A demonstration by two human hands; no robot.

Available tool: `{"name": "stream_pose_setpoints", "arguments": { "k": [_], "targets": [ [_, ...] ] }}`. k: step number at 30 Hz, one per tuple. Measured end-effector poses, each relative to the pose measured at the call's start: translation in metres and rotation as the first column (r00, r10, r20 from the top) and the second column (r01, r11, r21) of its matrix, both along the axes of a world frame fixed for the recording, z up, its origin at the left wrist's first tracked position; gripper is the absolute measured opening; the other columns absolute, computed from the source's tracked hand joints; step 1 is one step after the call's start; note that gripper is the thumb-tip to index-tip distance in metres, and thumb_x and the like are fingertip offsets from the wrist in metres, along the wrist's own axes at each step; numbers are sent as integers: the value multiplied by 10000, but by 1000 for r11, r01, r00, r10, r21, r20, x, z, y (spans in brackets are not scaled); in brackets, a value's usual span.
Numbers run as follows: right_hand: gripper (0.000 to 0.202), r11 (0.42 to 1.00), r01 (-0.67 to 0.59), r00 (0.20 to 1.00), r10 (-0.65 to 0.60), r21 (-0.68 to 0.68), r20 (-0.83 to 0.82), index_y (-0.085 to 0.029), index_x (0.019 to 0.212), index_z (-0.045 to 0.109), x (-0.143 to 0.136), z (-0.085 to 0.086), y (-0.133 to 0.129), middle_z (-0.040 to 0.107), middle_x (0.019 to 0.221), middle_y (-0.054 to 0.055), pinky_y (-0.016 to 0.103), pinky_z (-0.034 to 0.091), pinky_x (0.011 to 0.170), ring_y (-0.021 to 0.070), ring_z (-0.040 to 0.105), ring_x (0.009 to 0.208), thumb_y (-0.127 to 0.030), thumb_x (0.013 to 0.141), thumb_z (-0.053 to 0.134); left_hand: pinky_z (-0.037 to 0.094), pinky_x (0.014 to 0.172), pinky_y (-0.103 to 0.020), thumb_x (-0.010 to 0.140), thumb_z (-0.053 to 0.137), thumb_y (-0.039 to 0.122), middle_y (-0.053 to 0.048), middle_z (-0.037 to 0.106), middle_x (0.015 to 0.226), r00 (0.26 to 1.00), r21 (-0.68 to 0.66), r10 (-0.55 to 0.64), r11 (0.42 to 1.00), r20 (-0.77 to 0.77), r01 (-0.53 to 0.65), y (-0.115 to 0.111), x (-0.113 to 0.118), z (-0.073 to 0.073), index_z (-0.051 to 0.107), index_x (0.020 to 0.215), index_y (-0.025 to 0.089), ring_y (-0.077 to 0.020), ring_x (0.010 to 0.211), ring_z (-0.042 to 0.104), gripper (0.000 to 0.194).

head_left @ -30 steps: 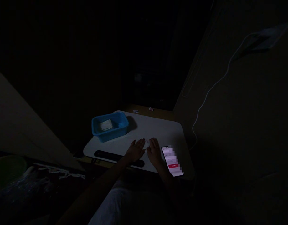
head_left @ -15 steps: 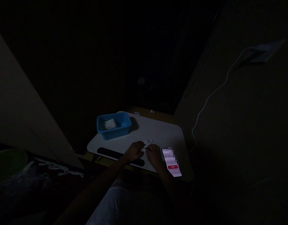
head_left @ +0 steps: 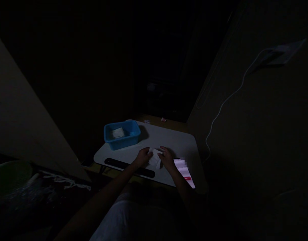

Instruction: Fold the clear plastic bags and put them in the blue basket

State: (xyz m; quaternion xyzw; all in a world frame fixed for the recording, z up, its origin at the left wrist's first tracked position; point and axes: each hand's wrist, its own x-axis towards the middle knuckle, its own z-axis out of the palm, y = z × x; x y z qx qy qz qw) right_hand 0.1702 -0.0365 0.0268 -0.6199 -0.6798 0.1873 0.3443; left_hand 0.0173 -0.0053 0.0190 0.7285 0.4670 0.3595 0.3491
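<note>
Between my hands, just over the near part of the white table point(head_left: 166, 135), is a folded white cloth point(head_left: 154, 160); in this dim light I cannot tell whether it is fabric or paper. My left hand point(head_left: 143, 156) grips its left edge, thumb on top. At its right edge, the thumb and fingers of my right hand point(head_left: 167, 157) pinch it. A blue plastic basket point(head_left: 124, 142) stands at the table's left, with a similar white folded piece point(head_left: 118, 133) inside.
A lit phone point(head_left: 184, 172) lies at the table's right, partly behind my right forearm. A black slotted strip point(head_left: 116, 163) runs along the near edge. Small items, one a pinkish spool-like thing point(head_left: 163, 119), lie beyond the table. A white cable point(head_left: 220, 108) hangs along the right wall.
My hands were low over the table, fingers bent down on the white cloth. Now they are raised and slightly further apart, holding the cloth between them by its edges.
</note>
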Motion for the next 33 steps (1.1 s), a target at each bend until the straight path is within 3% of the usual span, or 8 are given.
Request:
{"name": "stream_pose_setpoints", "arguments": {
  "k": [2,4,6,8,11,15,23,33],
  "targets": [
    [474,998,45,999,-46,-51,-21,-103,1265,319,1,-3,4,647,866,61,258,472,642,142,599,723,-245,813,340,480,592,-260,728,434,203,-37,626,749,998,28,41,999,-38,-40,2,2,-1,541,984,96,-144,655,584,297],
    [484,994,113,990,-112,-4,86,-112,1274,323,2,-4,3,597,1043,105,295,454,759,167,569,902,-222,803,353,477,731,-308,726,453,190,-73,627,923,988,169,52,985,-145,-27,4,3,-1,473,1125,120,-172,825,586,406],
    [462,990,107,956,-129,97,265,-125,1265,359,2,-6,-3,504,1199,121,329,375,899,187,464,1089,-207,811,342,404,887,-353,754,442,196,-95,556,1129,955,339,0,935,-298,106,4,4,-1,442,1186,155,-194,1039,505,435],
    [441,992,15,905,-66,123,421,-114,1262,376,0,-10,-12,438,1273,117,331,289,979,182,360,1188,-215,840,297,335,959,-375,791,390,187,-92,472,1246,889,399,-51,881,-455,255,1,6,-1,437,1206,167,-193,1157,409,419],
    [462,997,-64,836,32,40,547,-86,1281,346,-7,-17,-24,360,1334,122,362,205,1018,181,264,1250,-276,882,214,296,979,-398,795,365,165,-110,410,1299,770,314,-86,880,-632,356,-6,11,-6,396,1244,137,-194,1211,346,451],
    [528,999,-31,800,41,-28,599,-93,1315,275,-16,-22,-33,236,1389,120,450,92,1027,207,150,1293,-379,889,155,202,1013,-441,802,373,217,-121,308,1359,679,248,-80,894,-730,372,-17,12,-14,316,1295,121,-208,1263,245,506],
    [562,998,-18,785,47,-53,617,-92,1331,233,-17,-18,-34,192,1398,121,452,61,1024,201,102,1303,-412,883,119,170,1005,-471,836,295,241,-117,265,1379,653,234,-64,903,-755,360,-18,11,-14,249,1328,150,-209,1272,219,503],
    [556,997,-2,809,45,-73,586,-93,1324,252,-19,-17,-33,228,1390,117,445,74,1023,188,143,1295,-407,881,134,147,1000,-507,805,334,231,-131,252,1381,649,194,-93,914,-755,357,-19,13,-11,264,1319,147,-222,1270,224,526]
  ]
}}
